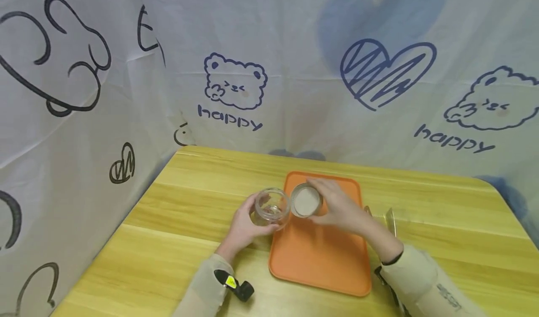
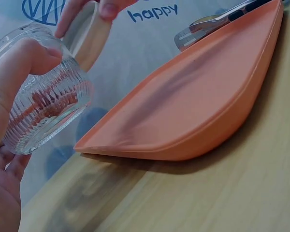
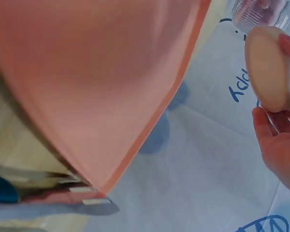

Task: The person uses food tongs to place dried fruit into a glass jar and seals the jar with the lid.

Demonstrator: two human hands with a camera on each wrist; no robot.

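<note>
My left hand (image 1: 247, 225) holds a clear glass jar (image 1: 272, 209), thumb and fingers around its ribbed side. The jar's mouth is uncovered. In the left wrist view a reddish patch shows through the jar (image 2: 53, 104); I cannot tell whether it is contents or a reflection. Beside the rim, my right hand (image 1: 337, 207) grips a round, pale wooden lid (image 1: 306, 201) by its edge. The lid is tilted, its lighter inner side facing the head camera and its wooden top (image 3: 267, 70) facing the right wrist camera. Both are held up near the orange tray (image 1: 320, 261).
The tray lies on a wood-grain table (image 1: 168, 256). Metal tongs (image 2: 203, 31) with a dark handle part lie along the tray's right side, partly hidden by my right forearm in the head view. White cloth (image 1: 303, 97) with drawings hangs behind and at the left.
</note>
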